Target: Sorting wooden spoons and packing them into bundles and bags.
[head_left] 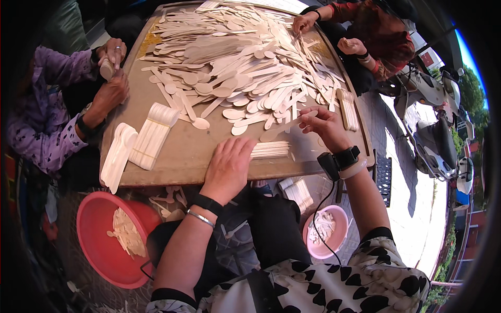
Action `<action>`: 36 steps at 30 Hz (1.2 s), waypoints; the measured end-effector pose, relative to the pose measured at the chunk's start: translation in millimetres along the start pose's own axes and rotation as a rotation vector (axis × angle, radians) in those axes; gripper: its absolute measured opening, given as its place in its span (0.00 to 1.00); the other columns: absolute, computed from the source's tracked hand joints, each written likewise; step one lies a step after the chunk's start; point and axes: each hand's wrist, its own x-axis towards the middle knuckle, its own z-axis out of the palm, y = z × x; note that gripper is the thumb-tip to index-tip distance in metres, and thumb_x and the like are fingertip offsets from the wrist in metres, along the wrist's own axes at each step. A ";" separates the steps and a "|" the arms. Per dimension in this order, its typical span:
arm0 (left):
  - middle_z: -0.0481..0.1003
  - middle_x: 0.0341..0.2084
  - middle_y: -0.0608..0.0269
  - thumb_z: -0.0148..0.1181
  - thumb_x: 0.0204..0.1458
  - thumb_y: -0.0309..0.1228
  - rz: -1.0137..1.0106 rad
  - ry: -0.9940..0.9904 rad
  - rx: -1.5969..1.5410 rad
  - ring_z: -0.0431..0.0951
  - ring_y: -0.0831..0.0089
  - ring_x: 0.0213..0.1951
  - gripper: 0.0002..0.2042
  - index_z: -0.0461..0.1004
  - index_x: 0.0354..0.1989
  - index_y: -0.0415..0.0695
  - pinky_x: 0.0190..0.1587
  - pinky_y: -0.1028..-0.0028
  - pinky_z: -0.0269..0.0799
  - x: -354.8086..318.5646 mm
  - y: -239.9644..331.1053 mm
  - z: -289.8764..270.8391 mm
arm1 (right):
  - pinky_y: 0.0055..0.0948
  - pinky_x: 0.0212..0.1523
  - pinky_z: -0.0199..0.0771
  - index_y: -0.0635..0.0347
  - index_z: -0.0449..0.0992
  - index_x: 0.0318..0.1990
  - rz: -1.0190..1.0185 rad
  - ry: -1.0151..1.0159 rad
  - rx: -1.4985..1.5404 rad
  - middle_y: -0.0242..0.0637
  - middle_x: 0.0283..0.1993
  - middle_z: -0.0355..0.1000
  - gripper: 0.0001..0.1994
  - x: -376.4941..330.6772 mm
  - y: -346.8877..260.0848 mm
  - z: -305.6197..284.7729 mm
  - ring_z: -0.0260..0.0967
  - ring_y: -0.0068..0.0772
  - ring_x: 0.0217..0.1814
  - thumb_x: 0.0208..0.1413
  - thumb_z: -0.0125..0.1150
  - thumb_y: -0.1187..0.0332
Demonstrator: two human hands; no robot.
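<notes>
My left hand lies near the table's front edge, fingers closed round one end of a stack of flat wooden sticks. Whether these end in spoon bowls is hidden under the hand. To the right and slightly farther off, my right hand pinches a single wooden spoon, smeared by motion, above the table. Beyond both hands spreads a big loose pile of wooden spoons. Left of my left hand sit a banded bundle of spoons and another bundle overhanging the edge.
The brown table has a raised rim. Another bundle lies at its right side. Below stand a red basin and a pink basin with wooden pieces. Co-workers' hands work left and far right. Scooters stand outside.
</notes>
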 end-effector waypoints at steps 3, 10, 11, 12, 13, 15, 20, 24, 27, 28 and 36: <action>0.72 0.58 0.54 0.55 0.60 0.25 0.002 0.013 0.008 0.69 0.56 0.62 0.16 0.72 0.56 0.40 0.67 0.59 0.62 -0.3 -0.9 0.0 | 0.23 0.45 0.77 0.65 0.83 0.45 0.056 -0.071 -0.117 0.36 0.38 0.81 0.12 -2.1 6.6 -7.4 0.78 0.25 0.41 0.58 0.72 0.68; 0.71 0.58 0.54 0.56 0.59 0.26 0.014 0.002 0.015 0.69 0.56 0.63 0.17 0.71 0.57 0.40 0.71 0.57 0.58 0.5 -1.4 -1.3 | 0.25 0.46 0.76 0.66 0.84 0.42 -0.094 -0.366 -0.467 0.34 0.38 0.82 0.07 4.0 15.3 41.4 0.75 0.21 0.42 0.60 0.69 0.72; 0.72 0.56 0.54 0.57 0.59 0.26 -0.002 -0.029 0.008 0.69 0.56 0.62 0.17 0.71 0.57 0.41 0.71 0.57 0.58 0.0 -1.7 -2.3 | 0.25 0.46 0.77 0.65 0.85 0.42 -0.146 -0.420 -0.542 0.34 0.38 0.81 0.07 7.3 13.8 44.3 0.75 0.21 0.42 0.61 0.68 0.72; 0.72 0.56 0.54 0.57 0.59 0.26 -0.002 -0.029 0.010 0.69 0.56 0.62 0.17 0.71 0.57 0.41 0.71 0.57 0.58 0.3 -1.1 -2.7 | 0.28 0.45 0.77 0.63 0.85 0.43 -0.185 -0.404 -0.628 0.36 0.39 0.81 0.07 12.7 12.5 42.6 0.77 0.26 0.41 0.61 0.67 0.72; 0.72 0.55 0.53 0.57 0.58 0.24 -0.011 -0.023 -0.010 0.69 0.53 0.61 0.18 0.71 0.57 0.40 0.69 0.56 0.59 0.6 -0.4 -2.8 | 0.28 0.45 0.77 0.63 0.85 0.43 -0.187 -0.406 -0.627 0.36 0.39 0.81 0.07 20.1 12.0 41.3 0.77 0.26 0.41 0.61 0.67 0.72; 0.72 0.54 0.52 0.58 0.57 0.23 -0.024 -0.018 -0.029 0.69 0.51 0.60 0.19 0.71 0.57 0.40 0.68 0.55 0.61 0.5 0.3 -4.7 | 0.30 0.46 0.79 0.62 0.85 0.45 -0.471 -0.305 -0.713 0.38 0.42 0.81 0.08 37.7 13.8 38.5 0.79 0.32 0.43 0.61 0.66 0.71; 0.72 0.52 0.53 0.58 0.57 0.22 0.000 -0.015 -0.039 0.70 0.52 0.58 0.18 0.72 0.57 0.40 0.65 0.56 0.63 2.6 0.1 -2.2 | 0.33 0.54 0.77 0.61 0.83 0.51 -0.444 -0.221 -0.680 0.41 0.51 0.78 0.13 83.5 11.9 55.8 0.77 0.36 0.52 0.59 0.66 0.74; 0.73 0.52 0.53 0.57 0.57 0.22 -0.006 -0.017 -0.036 0.71 0.53 0.58 0.18 0.72 0.57 0.40 0.64 0.56 0.63 1.7 -1.0 -1.3 | 0.38 0.53 0.76 0.59 0.84 0.45 -0.565 -0.221 -0.983 0.40 0.44 0.76 0.14 79.8 3.2 69.8 0.75 0.46 0.50 0.49 0.72 0.72; 0.73 0.52 0.54 0.58 0.57 0.22 0.008 0.003 -0.027 0.71 0.53 0.58 0.19 0.72 0.57 0.40 0.64 0.57 0.63 0.7 -2.0 -2.1 | 0.40 0.52 0.76 0.57 0.84 0.43 -0.829 -0.213 -1.123 0.39 0.43 0.76 0.14 73.1 6.1 75.7 0.74 0.47 0.50 0.46 0.72 0.73; 0.73 0.52 0.54 0.58 0.57 0.22 0.011 0.004 -0.021 0.71 0.53 0.58 0.19 0.72 0.58 0.40 0.64 0.57 0.64 0.4 -2.6 -2.4 | 0.43 0.53 0.74 0.53 0.84 0.40 -0.850 -0.223 -1.102 0.37 0.41 0.75 0.11 72.3 5.6 79.6 0.73 0.47 0.51 0.46 0.69 0.73; 0.73 0.51 0.53 0.58 0.56 0.22 0.008 0.004 -0.043 0.71 0.52 0.57 0.19 0.72 0.58 0.40 0.64 0.57 0.64 1.6 -1.7 -2.0 | 0.41 0.50 0.77 0.55 0.83 0.45 -0.890 -0.304 -1.248 0.36 0.46 0.75 0.15 74.2 -1.4 95.6 0.74 0.45 0.51 0.48 0.70 0.73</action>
